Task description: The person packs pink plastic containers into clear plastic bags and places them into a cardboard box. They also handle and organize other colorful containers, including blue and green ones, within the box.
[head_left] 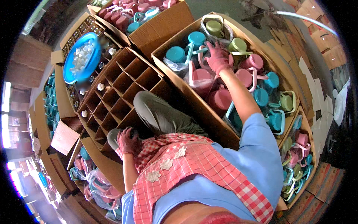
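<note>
My right hand (218, 59), in a dark red glove, reaches into a large cardboard box (182, 33) of plastic lids with loop handles. Its fingers are stretched out and apart over the lids, touching or close to a pink handle (201, 58); nothing is seen lifted. Around it are a teal lid (197, 38), a green lid (213, 27) in clear plastic, and a pink lid (244, 77). My left hand (128, 141), gloved alike, rests by my knee on the checked apron, fingers loosely spread, holding nothing.
Before me stands a carton with a cardboard divider grid (125, 80), glass bottles showing in some cells. A blue basin (69, 71) of small whitish pieces rests on its far left. Other boxes of coloured lids (296, 160) surround me. Flattened cardboard (315, 100) lies at right.
</note>
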{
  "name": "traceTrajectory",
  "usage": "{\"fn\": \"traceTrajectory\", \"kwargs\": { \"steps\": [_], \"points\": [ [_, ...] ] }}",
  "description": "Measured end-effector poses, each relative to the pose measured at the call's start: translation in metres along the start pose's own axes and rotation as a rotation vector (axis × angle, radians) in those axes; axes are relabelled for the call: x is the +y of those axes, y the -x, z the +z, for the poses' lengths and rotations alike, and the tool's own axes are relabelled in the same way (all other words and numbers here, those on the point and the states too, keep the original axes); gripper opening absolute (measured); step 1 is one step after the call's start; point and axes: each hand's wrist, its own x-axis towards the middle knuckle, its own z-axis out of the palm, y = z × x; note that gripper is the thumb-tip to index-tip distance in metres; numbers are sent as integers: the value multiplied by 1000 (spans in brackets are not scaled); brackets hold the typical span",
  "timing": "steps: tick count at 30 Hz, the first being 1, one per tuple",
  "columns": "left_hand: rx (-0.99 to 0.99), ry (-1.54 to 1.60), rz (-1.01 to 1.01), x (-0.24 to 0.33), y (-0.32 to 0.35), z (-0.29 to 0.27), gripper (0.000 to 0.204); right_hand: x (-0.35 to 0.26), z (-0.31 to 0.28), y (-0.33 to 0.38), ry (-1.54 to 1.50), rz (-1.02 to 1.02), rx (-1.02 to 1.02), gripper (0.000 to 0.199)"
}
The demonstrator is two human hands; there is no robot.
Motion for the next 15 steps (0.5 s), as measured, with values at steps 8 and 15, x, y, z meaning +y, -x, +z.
{"fn": "traceTrajectory", "kwargs": {
  "steps": [8,15],
  "points": [
    [-58,-28,-3,0,-8,12,42,16,40,-82,367,-178,-136,31],
    [-134,-60,-11,3,-15,14,42,-1,-8,-92,204,-187,-285,47]
  ]
}}
